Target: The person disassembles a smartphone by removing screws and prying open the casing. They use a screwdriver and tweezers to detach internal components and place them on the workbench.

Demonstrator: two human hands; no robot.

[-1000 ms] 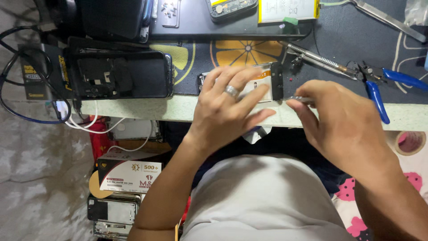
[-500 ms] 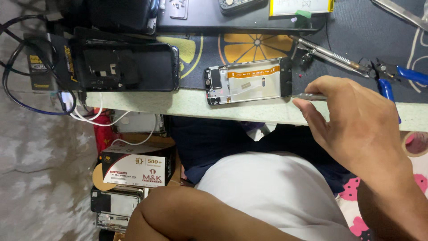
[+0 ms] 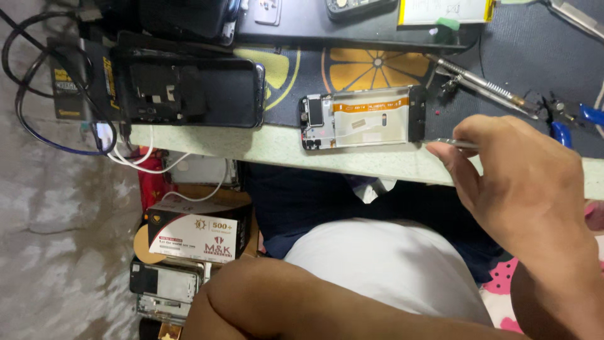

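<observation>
Nearest to me is my left forearm, bent across my lap below my white shirt; my left hand is out of the frame, so I cannot tell how it is held. Down by the floor, under the bench edge, sit a white cardboard box (image 3: 200, 234) and, below it, a bare phone frame (image 3: 165, 289).

My right hand (image 3: 525, 189) is up at the bench's pale front edge (image 3: 264, 143), fingers pinched narrow around a thin metal tool, tweezers by the look of them (image 3: 452, 144). Their tip points at the lower right corner of the opened phone and is just beside it; I cannot tell whether it touches.

The opened phone (image 3: 363, 118) lies flat, partly on the pale edge and partly on the dark work mat with orange-slice prints (image 3: 376, 68). Its silver inner plate carries an orange flex strip, with a small camera block at its left end and a black bar at its right.

To its left, well apart, lies a black phone housing (image 3: 189, 93), with black and white cables (image 3: 38, 119) looping off the bench beside it. To the right, past my hand, are a second pair of silver tweezers (image 3: 484, 85) and blue-handled pliers (image 3: 576, 116). Furthest away, at the top, rests a flat pale battery (image 3: 443, 11)
</observation>
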